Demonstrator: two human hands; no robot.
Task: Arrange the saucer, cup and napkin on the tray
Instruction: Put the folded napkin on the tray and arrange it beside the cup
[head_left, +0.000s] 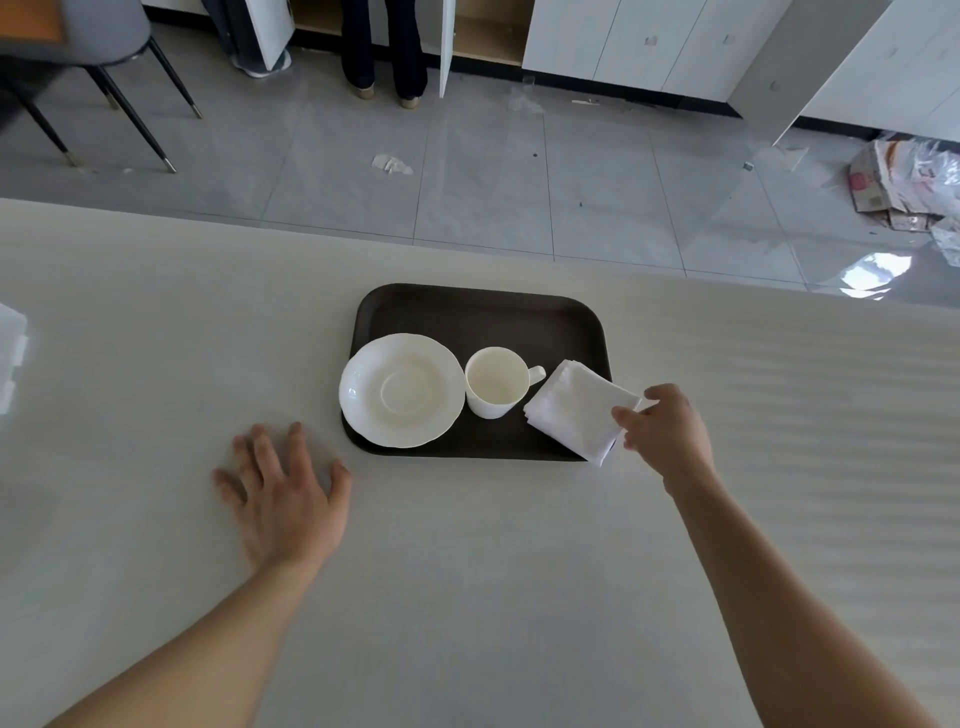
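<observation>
Dark tray on table: saucer left, cup beside it. Right hand pinches folded napkin at tray's right edge. Left hand flat, fingers spread, on table.

One tray, one saucer, one cup, one folded napkin, two hands: left hand, right hand.
</observation>
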